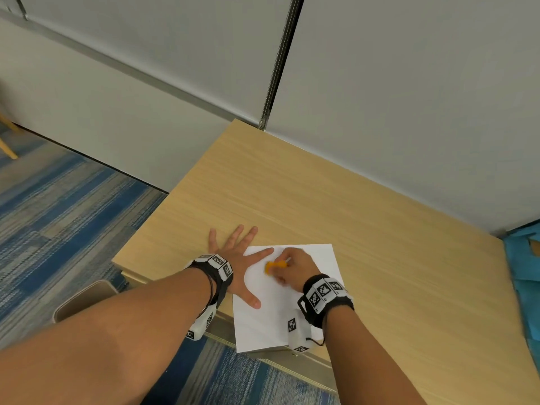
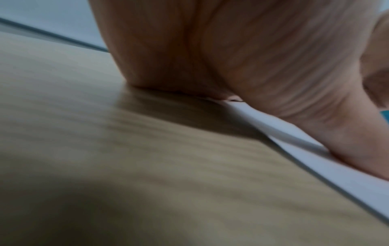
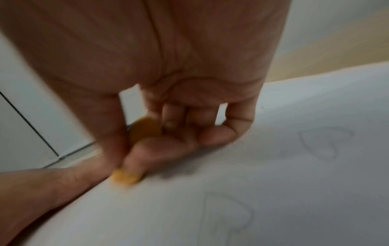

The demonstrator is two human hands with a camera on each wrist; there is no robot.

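Fingers [image 3: 151,149], right hand [image 1: 295,266], pinch orange nub [image 1: 274,265], perhaps eraser, on smooth white paper [image 1: 263,325]; left hand [image 1: 233,258] splayed flat.

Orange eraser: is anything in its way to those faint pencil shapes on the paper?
Nothing visible. The right hand pinches the orange eraser on the paper; only bare sheet separates it from the pencil shapes. The left hand presses the paper's left edge, clear of them.
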